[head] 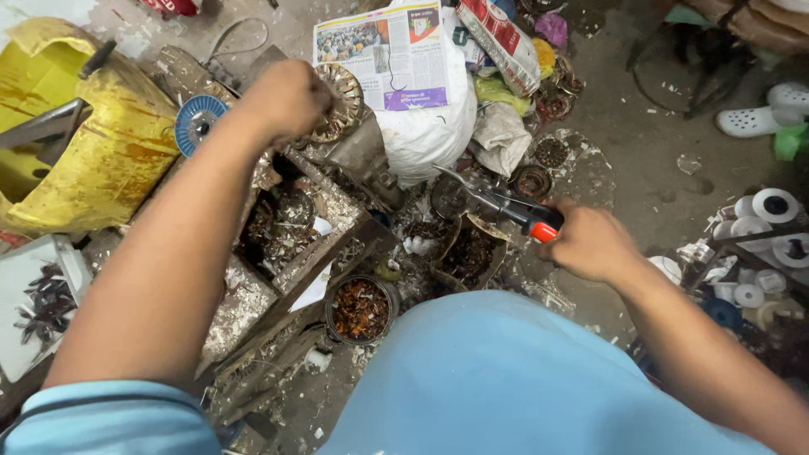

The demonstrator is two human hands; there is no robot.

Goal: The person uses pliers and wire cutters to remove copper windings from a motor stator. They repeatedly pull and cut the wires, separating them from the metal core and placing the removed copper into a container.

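Note:
My left hand (286, 99) is closed around a round brass-coloured metal ring with slots (344, 103), holding it above a grimy wooden block frame (316, 253). My right hand (587, 244) grips the red and black handles of a pair of pliers (497, 202), whose metal jaws point left toward a dark round part on the floor. A small tin full of reddish scraps (361, 308) stands between my arms, close to my blue shirt.
A battered yellow container (93, 160) sits at the left with a blue wire spool (195, 120) beside it. A white sack with a newspaper (396, 55) lies ahead. White spools (771, 206) are piled at the right, and a white tray of dark pieces (34, 307) at the left.

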